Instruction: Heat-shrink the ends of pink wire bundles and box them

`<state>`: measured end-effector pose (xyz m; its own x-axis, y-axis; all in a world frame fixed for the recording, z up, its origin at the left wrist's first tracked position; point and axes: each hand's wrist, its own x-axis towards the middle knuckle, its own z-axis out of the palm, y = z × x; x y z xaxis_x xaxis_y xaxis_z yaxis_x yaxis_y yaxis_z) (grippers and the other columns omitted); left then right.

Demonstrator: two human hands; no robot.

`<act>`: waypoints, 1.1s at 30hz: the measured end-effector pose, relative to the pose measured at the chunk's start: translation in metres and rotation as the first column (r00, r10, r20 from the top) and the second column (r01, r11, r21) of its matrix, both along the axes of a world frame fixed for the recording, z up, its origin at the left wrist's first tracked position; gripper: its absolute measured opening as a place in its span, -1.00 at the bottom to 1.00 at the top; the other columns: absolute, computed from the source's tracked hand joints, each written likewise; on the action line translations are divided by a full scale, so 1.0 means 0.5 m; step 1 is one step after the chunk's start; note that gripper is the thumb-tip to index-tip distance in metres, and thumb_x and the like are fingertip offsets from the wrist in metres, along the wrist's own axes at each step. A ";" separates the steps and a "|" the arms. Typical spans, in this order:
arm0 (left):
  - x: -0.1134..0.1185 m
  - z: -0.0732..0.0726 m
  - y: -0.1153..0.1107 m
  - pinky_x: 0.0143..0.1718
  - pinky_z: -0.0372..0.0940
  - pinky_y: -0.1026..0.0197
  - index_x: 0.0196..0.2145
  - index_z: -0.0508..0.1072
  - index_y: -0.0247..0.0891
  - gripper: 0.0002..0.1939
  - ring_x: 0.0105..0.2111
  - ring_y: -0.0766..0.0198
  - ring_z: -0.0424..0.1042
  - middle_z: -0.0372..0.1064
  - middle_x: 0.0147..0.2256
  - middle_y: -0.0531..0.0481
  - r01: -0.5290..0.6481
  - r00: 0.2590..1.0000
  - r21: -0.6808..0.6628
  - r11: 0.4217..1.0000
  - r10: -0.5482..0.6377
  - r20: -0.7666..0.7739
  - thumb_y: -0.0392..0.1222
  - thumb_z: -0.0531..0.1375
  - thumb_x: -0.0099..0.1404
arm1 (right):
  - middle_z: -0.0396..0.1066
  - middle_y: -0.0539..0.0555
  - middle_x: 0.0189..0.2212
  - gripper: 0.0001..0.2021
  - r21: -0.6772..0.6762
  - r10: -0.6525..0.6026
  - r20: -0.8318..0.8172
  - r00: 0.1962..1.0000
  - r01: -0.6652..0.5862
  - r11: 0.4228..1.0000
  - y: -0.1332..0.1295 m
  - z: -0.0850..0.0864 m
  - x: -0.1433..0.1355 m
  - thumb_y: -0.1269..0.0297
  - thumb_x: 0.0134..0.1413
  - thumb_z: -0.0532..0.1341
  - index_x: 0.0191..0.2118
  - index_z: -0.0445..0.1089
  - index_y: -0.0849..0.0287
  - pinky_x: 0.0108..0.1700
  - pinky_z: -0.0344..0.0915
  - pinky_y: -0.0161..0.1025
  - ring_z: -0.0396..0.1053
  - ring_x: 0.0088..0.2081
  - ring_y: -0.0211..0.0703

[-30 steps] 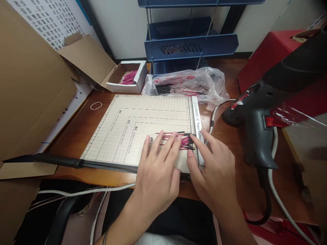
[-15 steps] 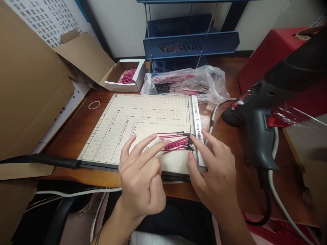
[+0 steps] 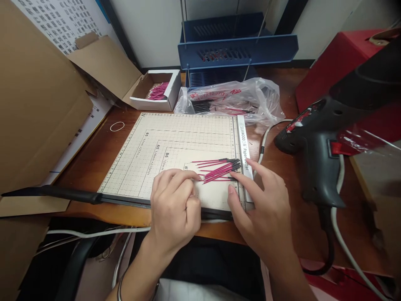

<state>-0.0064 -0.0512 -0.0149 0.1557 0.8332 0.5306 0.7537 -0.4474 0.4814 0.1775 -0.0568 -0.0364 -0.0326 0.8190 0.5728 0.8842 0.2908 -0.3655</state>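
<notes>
A loose bundle of pink-red wires with black sleeved ends [image 3: 219,170] lies on the gridded board of a paper cutter [image 3: 175,129], near its right edge. My left hand [image 3: 175,202] is closed at the bundle's left side, with index finger and thumb folded together. Whatever they may hold is hidden. One other fingertip of that hand touches the wires' left ends. On the right, my right hand [image 3: 265,200] has its fingers apart. Its index fingertip rests against the wires near the black ends, and its thumb lies on the board just below.
An open white box [image 3: 172,92] with more pink wires stands behind the board. Beside it lies a clear plastic bag [image 3: 263,96] containing wires. A black heat gun [image 3: 319,163] and its cable stand right. The cutter's black handle [image 3: 72,194] extends left. A rubber band [image 3: 117,126] lies nearby.
My left hand's spread fingers have curled in, and a fingertip has come down to the wires' left ends. The wires are gathered closer and more slanted. My right hand has barely moved.
</notes>
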 end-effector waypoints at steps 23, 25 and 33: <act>0.003 -0.001 -0.002 0.31 0.09 -0.37 0.19 0.44 -0.30 -0.59 0.35 -0.18 0.21 0.31 0.32 -0.23 0.106 0.933 -0.123 0.987 -0.141 -0.332 -0.03 0.09 0.55 | 0.44 0.07 0.12 -0.87 -0.022 -0.046 -0.048 0.998 0.045 0.999 0.003 -0.009 0.001 0.30 0.25 0.27 -0.14 0.55 0.07 0.09 0.30 0.00 0.43 0.06 0.02; 0.003 -0.002 -0.001 0.31 0.09 -0.36 0.21 0.43 -0.31 -0.58 0.35 -0.18 0.22 0.31 0.32 -0.23 0.105 0.931 -0.120 0.987 -0.140 -0.337 -0.03 0.09 0.55 | 0.45 0.07 0.12 -0.89 -0.023 -0.043 -0.066 0.997 0.042 0.999 0.002 -0.009 0.001 0.32 0.25 0.26 -0.16 0.55 0.07 0.09 0.29 -0.01 0.43 0.05 0.00; 0.020 -0.001 -0.004 0.38 -0.01 -0.34 0.32 0.34 -0.29 -0.50 0.37 -0.13 0.21 0.30 0.34 -0.11 0.115 0.914 -0.136 0.984 -0.159 -0.374 0.03 0.01 0.59 | 0.44 0.08 0.12 -0.85 -0.030 -0.057 -0.069 0.996 0.055 0.998 0.003 -0.011 0.001 0.29 0.27 0.24 -0.10 0.52 0.09 0.10 0.29 -0.01 0.43 0.08 0.02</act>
<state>0.0036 -0.0531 -0.0151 0.4447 0.8383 0.3154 0.8247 -0.5206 0.2210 0.1781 -0.0552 -0.0419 0.0524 0.8344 0.5487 0.8709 0.2307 -0.4339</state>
